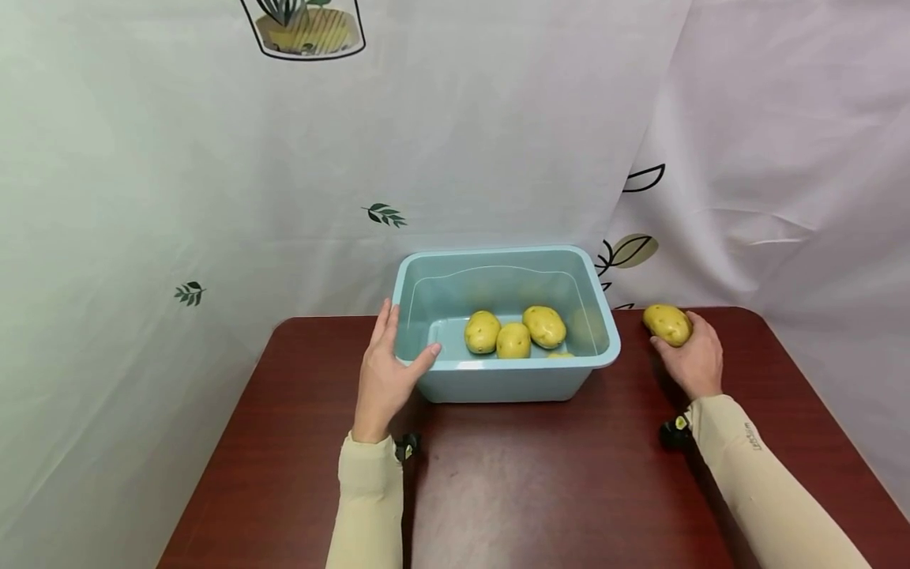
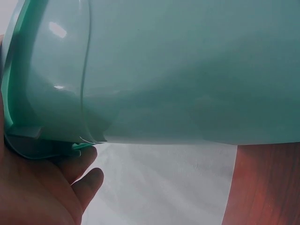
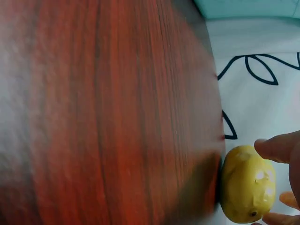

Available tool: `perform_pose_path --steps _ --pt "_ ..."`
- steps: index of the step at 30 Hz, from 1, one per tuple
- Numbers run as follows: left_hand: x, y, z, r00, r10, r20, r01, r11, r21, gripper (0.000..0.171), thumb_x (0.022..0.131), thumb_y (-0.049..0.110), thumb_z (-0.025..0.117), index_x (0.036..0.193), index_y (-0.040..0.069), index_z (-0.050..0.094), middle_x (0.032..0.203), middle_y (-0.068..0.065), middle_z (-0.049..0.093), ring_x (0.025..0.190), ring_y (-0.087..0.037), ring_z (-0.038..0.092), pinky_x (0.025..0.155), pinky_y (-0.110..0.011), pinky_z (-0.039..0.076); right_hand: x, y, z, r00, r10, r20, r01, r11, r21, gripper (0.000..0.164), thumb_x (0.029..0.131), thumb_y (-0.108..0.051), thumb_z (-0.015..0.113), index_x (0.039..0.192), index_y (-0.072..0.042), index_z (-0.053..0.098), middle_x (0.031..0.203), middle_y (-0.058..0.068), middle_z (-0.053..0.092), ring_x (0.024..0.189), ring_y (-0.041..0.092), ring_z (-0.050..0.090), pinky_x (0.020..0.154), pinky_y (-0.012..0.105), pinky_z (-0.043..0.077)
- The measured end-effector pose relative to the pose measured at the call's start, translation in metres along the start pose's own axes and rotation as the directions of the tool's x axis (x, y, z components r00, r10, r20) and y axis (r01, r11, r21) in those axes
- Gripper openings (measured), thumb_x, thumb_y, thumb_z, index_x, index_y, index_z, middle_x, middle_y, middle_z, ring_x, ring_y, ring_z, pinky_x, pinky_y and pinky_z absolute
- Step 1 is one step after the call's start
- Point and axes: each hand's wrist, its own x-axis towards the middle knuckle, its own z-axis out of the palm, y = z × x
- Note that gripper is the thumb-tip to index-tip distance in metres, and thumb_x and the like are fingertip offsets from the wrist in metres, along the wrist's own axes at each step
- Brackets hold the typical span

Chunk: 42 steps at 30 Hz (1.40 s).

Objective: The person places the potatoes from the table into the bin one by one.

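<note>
A light-blue plastic tub (image 1: 498, 386) stands at the back of the table, with several yellow potatoes (image 1: 544, 327) inside, one mostly hidden behind the front wall. At the tub's front left corner, my left hand (image 1: 387, 378) holds the rim, its thumb over the front edge and its fingers along the left side. In the left wrist view, two fingertips (image 2: 89, 180) show beyond the tub's rim. To the right of the tub, my right hand (image 1: 695, 357) grips another potato (image 1: 667, 325) between thumb and fingers. That potato (image 3: 247, 185) overlaps the table's far edge in the right wrist view.
The dark red-brown wooden table (image 1: 540, 482) reaches back to a pale cloth (image 1: 498, 142) with leaf and plant prints, which hangs behind and at both sides. A black wrist camera (image 1: 674, 433) sits at the right cuff, another (image 1: 407, 447) at the left.
</note>
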Motion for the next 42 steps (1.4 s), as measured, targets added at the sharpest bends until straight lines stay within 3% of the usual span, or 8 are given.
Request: perform_pose_path --steps 17,42 --pt "0.0 -0.002 0.001 1.0 -0.004 0.002 0.004 1.0 0.002 0.095 0.087 0.055 0.073 0.158 0.008 0.032 0.166 0.007 0.019 0.149 -0.02 0.029 0.112 -0.054 0.034 0.006 0.009 0.0 0.997 0.029 0.067 -0.028 0.999 -0.022 0.073 0.089 -0.019 0.073 0.146 0.01 0.039 0.138 0.037 0.047 0.124 0.054 0.044 0.102 0.063 0.034" --pt "0.0 -0.002 0.001 1.0 -0.003 -0.003 0.003 1.0 -0.012 0.094 0.087 0.055 0.072 0.158 0.007 0.032 0.166 0.005 0.02 0.149 -0.02 0.029 0.112 -0.053 0.034 0.003 0.007 -0.003 0.991 0.105 0.086 -0.103 0.994 -0.035 0.074 0.092 -0.023 0.073 0.149 0.006 0.037 0.136 0.038 0.05 0.119 0.055 0.048 0.098 0.062 0.037"
